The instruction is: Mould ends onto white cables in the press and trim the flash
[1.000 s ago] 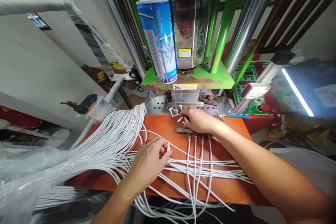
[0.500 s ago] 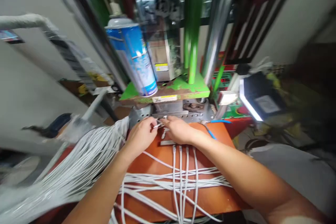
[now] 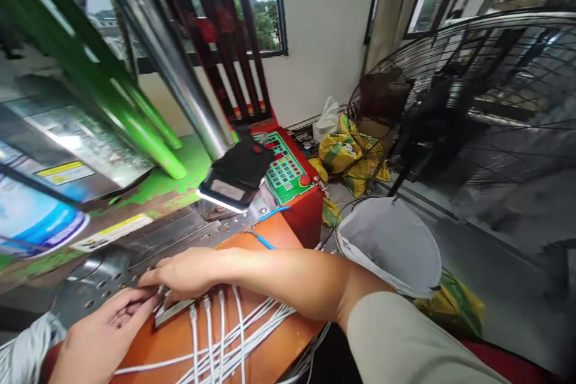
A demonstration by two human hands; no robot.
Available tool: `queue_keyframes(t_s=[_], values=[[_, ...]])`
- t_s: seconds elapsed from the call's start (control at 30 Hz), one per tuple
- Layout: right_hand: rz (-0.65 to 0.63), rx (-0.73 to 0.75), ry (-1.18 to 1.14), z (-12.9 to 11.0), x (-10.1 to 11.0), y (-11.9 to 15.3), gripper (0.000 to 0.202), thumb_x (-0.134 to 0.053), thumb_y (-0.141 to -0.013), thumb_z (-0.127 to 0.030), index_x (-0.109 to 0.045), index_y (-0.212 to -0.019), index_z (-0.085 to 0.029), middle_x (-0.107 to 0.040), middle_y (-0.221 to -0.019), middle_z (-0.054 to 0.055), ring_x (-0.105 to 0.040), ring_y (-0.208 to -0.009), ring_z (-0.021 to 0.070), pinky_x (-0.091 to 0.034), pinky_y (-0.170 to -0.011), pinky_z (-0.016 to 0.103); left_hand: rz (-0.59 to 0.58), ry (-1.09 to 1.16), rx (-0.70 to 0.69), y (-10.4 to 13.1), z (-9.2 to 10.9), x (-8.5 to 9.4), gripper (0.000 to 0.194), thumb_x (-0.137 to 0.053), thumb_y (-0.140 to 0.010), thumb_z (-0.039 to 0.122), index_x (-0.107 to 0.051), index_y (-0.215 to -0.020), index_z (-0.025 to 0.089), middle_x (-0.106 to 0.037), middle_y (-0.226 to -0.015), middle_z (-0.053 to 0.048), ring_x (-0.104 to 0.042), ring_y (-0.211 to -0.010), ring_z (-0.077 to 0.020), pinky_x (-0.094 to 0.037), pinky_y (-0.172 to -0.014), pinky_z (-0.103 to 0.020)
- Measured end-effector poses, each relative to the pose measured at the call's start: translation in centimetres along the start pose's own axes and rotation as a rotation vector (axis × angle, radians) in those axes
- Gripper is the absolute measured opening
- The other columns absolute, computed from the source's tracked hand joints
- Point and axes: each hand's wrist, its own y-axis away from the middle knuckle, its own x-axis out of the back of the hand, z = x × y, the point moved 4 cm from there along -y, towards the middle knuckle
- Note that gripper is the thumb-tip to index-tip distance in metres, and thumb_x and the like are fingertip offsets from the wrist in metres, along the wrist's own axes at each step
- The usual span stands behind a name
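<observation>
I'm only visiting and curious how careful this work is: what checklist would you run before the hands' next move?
1. Four white cables side by side near the metal bar: ok.
2. Right hand away from the bar: not ok, it is over it.
3. Left hand's fingertips holding a part: cannot tell, blurred.
4. Red push button uncovered: ok.
5. Green plate free of loose items: not ok, a blue-and-white can stands there.

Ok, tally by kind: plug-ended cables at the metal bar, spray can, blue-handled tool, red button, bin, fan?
White plug-ended cables at the metal bar: 4
Spray can: 1
Blue-handled tool: 1
Red button: 1
Bin: 1
Fan: 1
Total: 9
</observation>
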Motion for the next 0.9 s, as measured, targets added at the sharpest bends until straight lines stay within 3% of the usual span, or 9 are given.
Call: queue_keyframes(t_s=[0.13, 0.23, 0.3, 0.4, 0.53, 0.63, 0.77, 0.83, 0.9], values=[[-0.026, -0.07, -0.007, 0.4, -0.2, -0.9, 0.025, -0.071, -0.096, -0.044, -0.066, -0.114, -0.027, -0.077, -0.116, -0.004, -0.071, -0.105, 0.0204, -0.052, -0.068, 0.023, 0.114, 0.154, 0.112, -0.4, -1.7, 0.6, 0.027, -0.074, -0.072, 0.054, -0.073, -0.084, 0.03, -0.083, -0.086, -0.006, -0.078, -0.079, -0.0381, -0.062, -0.062, -0.046], [0.001, -0.165, -0.038, -0.2, 0.5, -0.1, 0.03, -0.073, -0.09, -0.047, -0.071, -0.116, -0.032, -0.076, -0.101, -0.01, -0.07, -0.096, 0.0176, -0.047, -0.063, 0.019, 0.054, 0.152, 0.197, -0.3, -0.2, 1.2, 0.029, -0.073, -0.073, 0.057, -0.075, -0.081, 0.03, -0.081, -0.076, -0.003, -0.076, -0.067, -0.0354, -0.062, -0.061, -0.048], [0.026, -0.215, -0.038, -0.8, 0.8, 1.3, 0.035, -0.075, -0.086, -0.044, -0.074, -0.118, -0.03, -0.073, -0.092, -0.009, -0.07, -0.089, 0.0173, -0.044, -0.064, 0.02, 0.029, 0.21, 0.195, 0.0, 1.7, 1.3, 0.034, -0.073, -0.073, 0.058, -0.075, -0.085, 0.026, -0.078, -0.068, -0.003, -0.074, -0.062, -0.0319, -0.062, -0.062, -0.046], [0.126, -0.213, -0.055, -1.0, 1.2, 2.9, 0.026, -0.063, -0.093, -0.028, -0.076, -0.114, -0.021, -0.072, -0.091, -0.003, -0.068, -0.088, 0.0165, -0.042, -0.071, 0.023, 0.025, 0.356, 0.117, 0.1, 3.4, 1.0, 0.045, -0.079, -0.074, 0.056, -0.072, -0.094, 0.016, -0.078, -0.071, -0.008, -0.072, -0.059, -0.0253, -0.061, -0.06, -0.038], [0.205, -0.146, -0.121, -0.3, 2.2, 3.3, 0.015, -0.064, -0.089, -0.017, -0.075, -0.1, -0.015, -0.073, -0.085, 0.003, -0.062, -0.078, 0.0144, -0.041, -0.069, 0.024, 0.046, 0.39, 0.079, -0.2, 2.2, 0.9, 0.047, -0.073, -0.083, 0.058, -0.071, -0.096, 0.012, -0.076, -0.075, -0.009, -0.07, -0.062, -0.0191, -0.06, -0.063, -0.032], [0.259, -0.161, -0.152, -0.3, 4.3, 5.0, 0.01, -0.064, -0.089, -0.015, -0.073, -0.093, -0.014, -0.071, -0.08, 0.002, -0.058, -0.072, 0.0124, -0.04, -0.068, 0.023, 0.065, 0.402, 0.043, 0.0, 1.5, 1.2, 0.044, -0.067, -0.09, 0.055, -0.072, -0.097, 0.012, -0.074, -0.073, -0.007, -0.067, -0.06, -0.0167, -0.057, -0.062, -0.029], [0.361, -0.239, -0.157, -1.0, 7.9, 12.1, 0.018, -0.055, -0.097, -0.021, -0.07, -0.09, -0.016, -0.069, -0.083, 0.001, -0.057, -0.076, 0.013, -0.043, -0.074, 0.024, 0.051, 0.384, 0.018, 0.2, 1.6, 1.3, 0.039, -0.066, -0.093, 0.052, -0.074, -0.094, 0.013, -0.072, -0.069, -0.005, -0.066, -0.061, -0.0169, -0.054, -0.058, -0.026], [0.414, -0.322, -0.143, -0.8, 8.8, 17.8, 0.03, -0.048, -0.104, -0.032, -0.068, -0.088, -0.016, -0.069, -0.083, 0.004, -0.058, -0.075, 0.0154, -0.045, -0.071, 0.026, 0.034, 0.365, 0.009, 0.3, 1.7, 1.2, 0.037, -0.065, -0.094, 0.05, -0.075, -0.091, 0.014, -0.071, -0.068, -0.005, -0.066, -0.062, -0.0175, -0.052, -0.059, -0.026], [0.541, -0.5, -0.119, 0.4, 8.9, 25.1, 0.033, -0.054, -0.102, -0.045, -0.069, -0.088, -0.019, -0.072, -0.085, 0.006, -0.063, -0.074, 0.0187, -0.05, -0.069, 0.029, 0.014, 0.35, -0.003, 0.5, 1.9, 1.1, 0.035, -0.065, -0.095, 0.048, -0.075, -0.088, 0.015, -0.071, -0.067, -0.004, -0.066, -0.064, -0.0178, -0.051, -0.06, -0.026]])
